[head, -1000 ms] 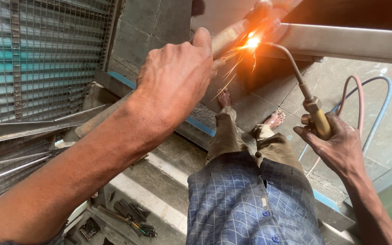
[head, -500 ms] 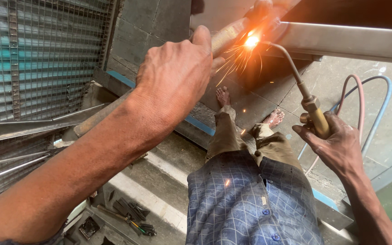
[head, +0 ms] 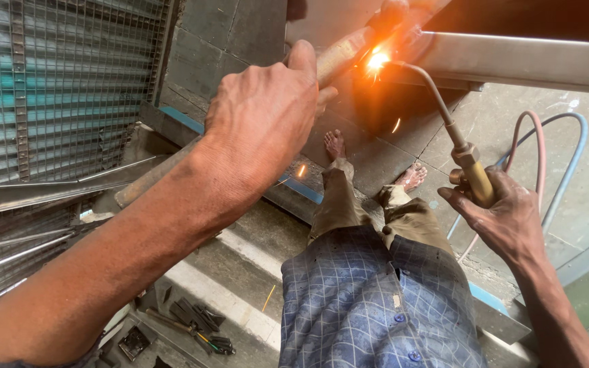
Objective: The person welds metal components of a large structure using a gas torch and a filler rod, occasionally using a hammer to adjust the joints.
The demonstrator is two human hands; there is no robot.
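Since half a second ago the spark shower at the flame (head: 378,61) has shrunk to a few stray flecks, while both my hands have barely shifted. My left hand (head: 267,116) is wrapped round the rusty pipe (head: 339,56), whose long axis runs from lower left up and right to the flame just past my knuckles, and my right hand (head: 506,221) is curled round the brass torch (head: 475,177), farther back, its thin bent neck reaching up-left to the same spot. Just right of the flame lies the grey steel beam (head: 526,61), hoses (head: 560,170) trail behind my right wrist, the mesh panel (head: 56,82) closes the left, and open room lies below, above my legs.
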